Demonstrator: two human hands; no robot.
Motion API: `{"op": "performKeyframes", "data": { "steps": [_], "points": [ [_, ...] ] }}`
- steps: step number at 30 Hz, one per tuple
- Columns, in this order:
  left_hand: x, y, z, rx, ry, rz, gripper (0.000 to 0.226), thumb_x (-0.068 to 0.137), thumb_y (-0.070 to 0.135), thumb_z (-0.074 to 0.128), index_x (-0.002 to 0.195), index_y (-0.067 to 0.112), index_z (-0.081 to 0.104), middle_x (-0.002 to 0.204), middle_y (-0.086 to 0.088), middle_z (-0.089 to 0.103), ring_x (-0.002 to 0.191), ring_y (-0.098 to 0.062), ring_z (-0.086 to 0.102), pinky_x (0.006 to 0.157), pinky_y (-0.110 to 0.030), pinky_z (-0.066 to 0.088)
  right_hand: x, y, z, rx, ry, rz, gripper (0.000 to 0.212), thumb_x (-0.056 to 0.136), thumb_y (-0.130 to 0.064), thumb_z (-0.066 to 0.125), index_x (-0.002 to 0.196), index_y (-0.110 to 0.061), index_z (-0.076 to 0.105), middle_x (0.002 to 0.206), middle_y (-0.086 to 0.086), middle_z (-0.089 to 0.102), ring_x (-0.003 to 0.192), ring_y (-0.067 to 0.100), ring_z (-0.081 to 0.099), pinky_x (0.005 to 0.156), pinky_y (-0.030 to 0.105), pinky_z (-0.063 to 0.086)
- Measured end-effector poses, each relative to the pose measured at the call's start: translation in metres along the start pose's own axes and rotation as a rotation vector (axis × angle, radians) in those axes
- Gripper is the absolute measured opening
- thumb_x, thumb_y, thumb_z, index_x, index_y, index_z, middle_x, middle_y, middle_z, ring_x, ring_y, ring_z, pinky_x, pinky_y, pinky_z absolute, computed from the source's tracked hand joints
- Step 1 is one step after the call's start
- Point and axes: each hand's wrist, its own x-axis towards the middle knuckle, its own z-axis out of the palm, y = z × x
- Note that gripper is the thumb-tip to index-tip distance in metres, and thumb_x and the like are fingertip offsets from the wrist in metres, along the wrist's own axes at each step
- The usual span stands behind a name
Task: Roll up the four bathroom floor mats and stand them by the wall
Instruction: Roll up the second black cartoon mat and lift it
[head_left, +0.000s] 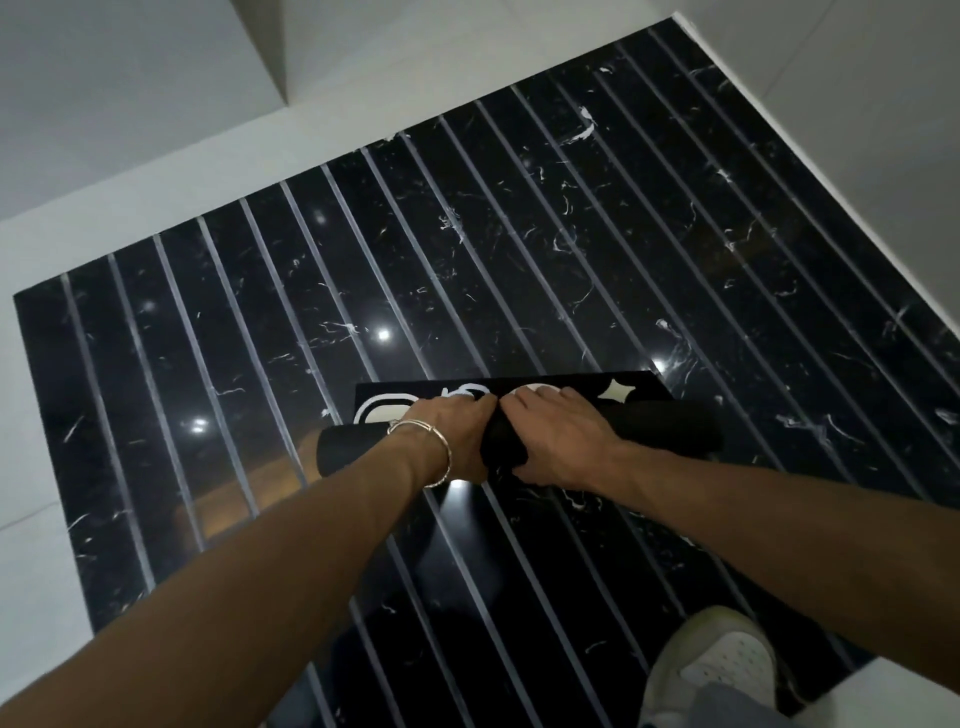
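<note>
A black floor mat (670, 434) with white shapes lies on the dark floor, most of it wound into a roll. A short flat strip of the mat still shows beyond the roll. My left hand (452, 436), with a silver bracelet at the wrist, grips the roll left of its middle. My right hand (558, 439) grips it just beside, fingers curled over the top and thumb at the near side. Only this one mat is in view.
The floor (519, 234) is glossy black marble tile with pale grout lines, bordered by a light grey band. White walls (857, 78) rise at the back and right, with a wall corner (283, 52) at upper left. My white shoe (717, 670) stands at lower right.
</note>
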Motion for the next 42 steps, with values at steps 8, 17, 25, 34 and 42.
{"op": "performKeyframes", "data": {
  "steps": [8, 17, 25, 34, 42],
  "points": [
    [0.001, -0.003, 0.014, 0.234, 0.202, 0.028, 0.063, 0.08, 0.037, 0.063, 0.132, 0.018, 0.035, 0.126, -0.004, 0.049, 0.114, -0.026, 0.05, 0.089, -0.039, 0.042, 0.016, 0.005, -0.027, 0.266, -0.292, 0.09, 0.065, 0.067, -0.034, 0.076, 0.122, -0.017, 0.045, 0.112, 0.006, 0.06, 0.089, 0.023, 0.059, 0.072, 0.03, 0.045],
    [-0.003, -0.01, 0.005, 0.034, 0.122, 0.006, 0.056, 0.075, 0.044, 0.066, 0.119, 0.021, 0.042, 0.116, -0.002, 0.059, 0.104, -0.026, 0.059, 0.083, -0.038, 0.048, 0.014, -0.008, -0.016, 0.017, -0.127, 0.047, 0.065, 0.075, -0.029, 0.073, 0.127, -0.014, 0.039, 0.123, 0.008, 0.049, 0.112, 0.028, 0.051, 0.09, 0.04, 0.04],
    [0.001, -0.003, -0.004, 0.142, 0.155, -0.004, 0.058, 0.076, 0.044, 0.066, 0.122, 0.02, 0.041, 0.114, -0.004, 0.058, 0.101, -0.028, 0.061, 0.078, -0.037, 0.048, 0.013, 0.005, -0.024, 0.14, -0.16, 0.052, 0.061, 0.071, -0.032, 0.073, 0.121, -0.016, 0.041, 0.115, 0.005, 0.057, 0.1, 0.026, 0.059, 0.079, 0.035, 0.041],
    [-0.004, 0.0, -0.004, 0.089, 0.124, 0.008, 0.068, 0.073, 0.049, 0.068, 0.128, 0.024, 0.038, 0.119, 0.0, 0.056, 0.106, -0.024, 0.059, 0.078, -0.037, 0.048, 0.026, 0.011, -0.036, 0.233, -0.415, 0.026, 0.056, 0.065, -0.033, 0.078, 0.113, -0.019, 0.052, 0.098, 0.003, 0.065, 0.076, 0.018, 0.061, 0.064, 0.029, 0.05],
    [-0.004, -0.003, -0.01, -0.045, 0.03, -0.084, 0.07, 0.069, 0.051, 0.071, 0.126, 0.025, 0.042, 0.117, -0.002, 0.061, 0.102, -0.027, 0.062, 0.082, -0.036, 0.05, 0.018, 0.009, -0.037, 0.078, -0.167, -0.054, 0.07, 0.066, -0.048, 0.077, 0.12, -0.019, 0.041, 0.114, 0.002, 0.056, 0.1, 0.022, 0.058, 0.082, 0.036, 0.043]
  ]
}}
